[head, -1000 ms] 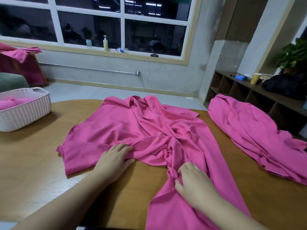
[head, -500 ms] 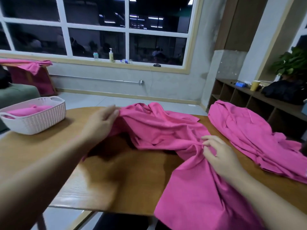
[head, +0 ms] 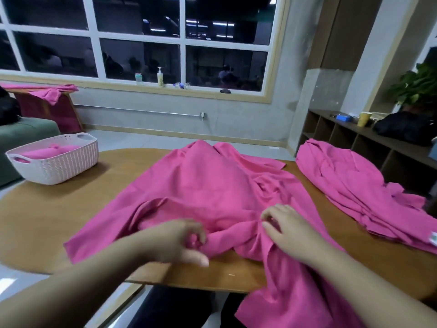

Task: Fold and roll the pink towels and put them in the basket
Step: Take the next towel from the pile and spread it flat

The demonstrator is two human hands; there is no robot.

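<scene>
At the far left a pink cloth (head: 50, 92) is hanging over a piece of furniture behind the desk (head: 35, 216). One white basket (head: 56, 165) is standing on the left part of the desk, and one pink towel (head: 45, 153) is already lying inside it. In the middle one large pink towel (head: 203, 183) is lying spread and wrinkled on the desk, with its near part hanging over the front edge. The left hand (head: 176, 240) (a little blurred) is gripping a bunched fold at the near edge of this towel, with the fingers curled round the cloth. Just beside it, the right hand (head: 287, 229) is pinching another gathered fold of the same towel. At the right one more pink towel (head: 359, 185) is lying crumpled on the desk, apart from the hands. So I am counting three towels on the desk area, one basket and two hands.
</scene>
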